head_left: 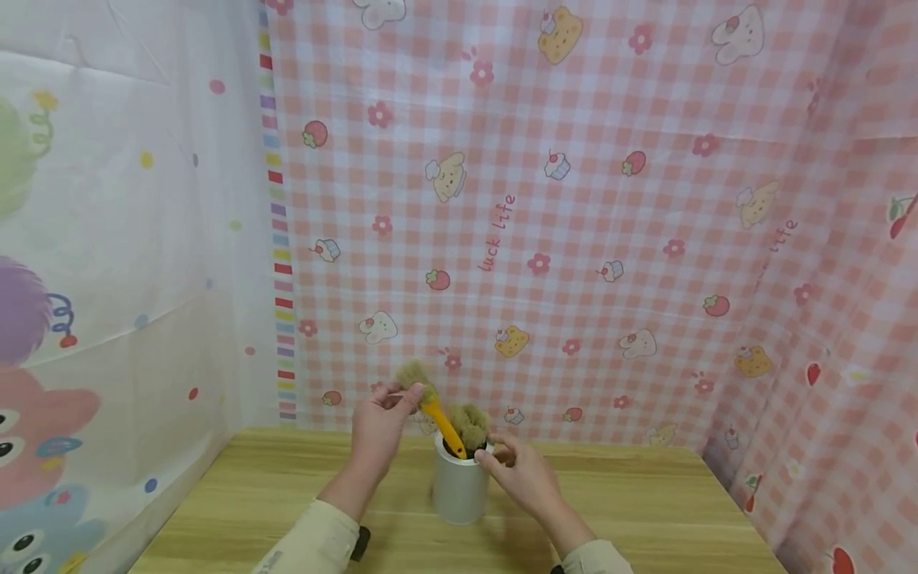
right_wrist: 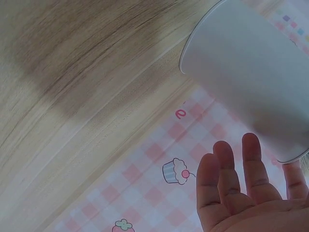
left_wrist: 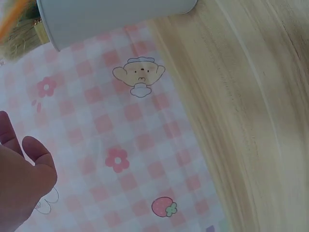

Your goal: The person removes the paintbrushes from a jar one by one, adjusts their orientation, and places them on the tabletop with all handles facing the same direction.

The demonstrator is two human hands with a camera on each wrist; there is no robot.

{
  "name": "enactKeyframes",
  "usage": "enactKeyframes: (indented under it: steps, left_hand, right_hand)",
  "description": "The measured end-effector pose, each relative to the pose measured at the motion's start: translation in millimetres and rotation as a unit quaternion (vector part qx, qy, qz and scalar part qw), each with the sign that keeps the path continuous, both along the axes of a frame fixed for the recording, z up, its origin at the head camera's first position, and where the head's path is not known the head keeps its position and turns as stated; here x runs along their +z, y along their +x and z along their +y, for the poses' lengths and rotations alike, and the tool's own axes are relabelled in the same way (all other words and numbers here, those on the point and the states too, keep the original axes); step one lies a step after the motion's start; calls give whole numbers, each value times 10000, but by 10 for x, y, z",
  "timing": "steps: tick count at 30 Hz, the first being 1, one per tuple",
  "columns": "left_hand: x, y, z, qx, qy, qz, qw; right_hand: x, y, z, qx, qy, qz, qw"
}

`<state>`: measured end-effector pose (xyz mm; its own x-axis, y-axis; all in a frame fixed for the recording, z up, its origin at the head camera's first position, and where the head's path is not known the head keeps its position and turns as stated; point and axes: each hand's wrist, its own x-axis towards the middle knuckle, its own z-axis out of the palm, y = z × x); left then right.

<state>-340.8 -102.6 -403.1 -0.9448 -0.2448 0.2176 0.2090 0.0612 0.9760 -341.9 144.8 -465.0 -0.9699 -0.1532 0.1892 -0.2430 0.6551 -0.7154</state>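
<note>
A white cylindrical container [head_left: 460,490] stands upright on the wooden table, and a tuft of tan bristles [head_left: 471,425] rises out of its mouth. My left hand [head_left: 378,430] pinches a paintbrush [head_left: 442,418] close to its bristles, between thumb and fingers. The yellow handle slants down to the right, its end at the container's mouth. My right hand [head_left: 527,474] holds the container at its right rim with thumb and forefinger; the other fingers [right_wrist: 252,159] spread loosely beside it. The left wrist view has the container [left_wrist: 116,19] along its top edge and a blurred orange handle [left_wrist: 14,19].
The wooden table [head_left: 617,502] extends to both sides of the container. Behind it hangs a pink checked cloth [head_left: 574,215] with cartoon prints, which also covers the right side. A white cloth [head_left: 179,279] with cartoon figures hangs at the left.
</note>
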Motion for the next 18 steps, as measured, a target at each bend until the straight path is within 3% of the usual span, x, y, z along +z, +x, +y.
enactKeyframes:
  steps: [10, 18]
  left_hand:
    - [-45, 7, -163, 70, -59, -265, 9996]
    - [-174, 51, -331, -6, -612, -253, 9978]
  right_hand:
    - [-9, 12, -10, -94, -73, 263, 9996]
    - [-4, 20, -20, -136, -56, 206, 9997]
